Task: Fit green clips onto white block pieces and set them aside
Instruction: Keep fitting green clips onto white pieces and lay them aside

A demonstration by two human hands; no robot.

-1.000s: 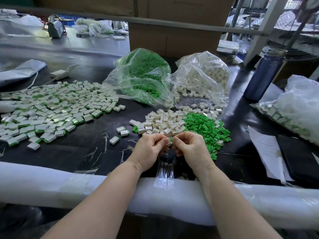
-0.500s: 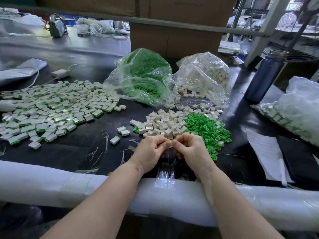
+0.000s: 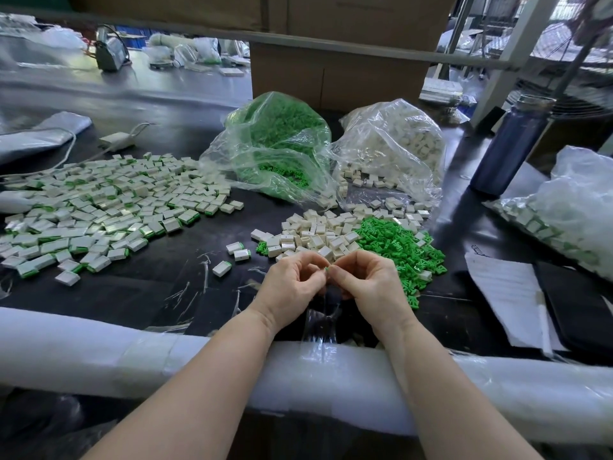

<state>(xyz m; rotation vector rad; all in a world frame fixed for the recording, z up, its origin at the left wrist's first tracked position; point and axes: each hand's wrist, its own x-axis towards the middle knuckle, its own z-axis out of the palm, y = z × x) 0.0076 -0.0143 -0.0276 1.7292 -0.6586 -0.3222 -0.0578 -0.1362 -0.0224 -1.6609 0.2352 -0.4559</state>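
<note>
My left hand (image 3: 292, 282) and my right hand (image 3: 368, 280) meet fingertip to fingertip above the dark table, just in front of the loose piles. Between the fingertips a small green clip (image 3: 326, 268) peeks out; the white block it goes with is mostly hidden inside the fingers. Behind the hands lies a heap of bare white blocks (image 3: 315, 234), and to its right a heap of green clips (image 3: 398, 247). A wide spread of finished blocks with green clips (image 3: 99, 207) covers the table on the left. Three finished pieces (image 3: 237, 252) lie apart near the left hand.
Two clear bags stand behind the piles, one of green clips (image 3: 275, 144) and one of white blocks (image 3: 391, 147). A dark blue bottle (image 3: 507, 147), another bag (image 3: 564, 210), papers (image 3: 507, 297) and a black pad are on the right. A white padded roll (image 3: 99, 353) runs along the table's near edge.
Both hands have stayed in place, pressed together over the same piece. The fingers have shifted slightly and a bit of green now shows between the fingertips.
</note>
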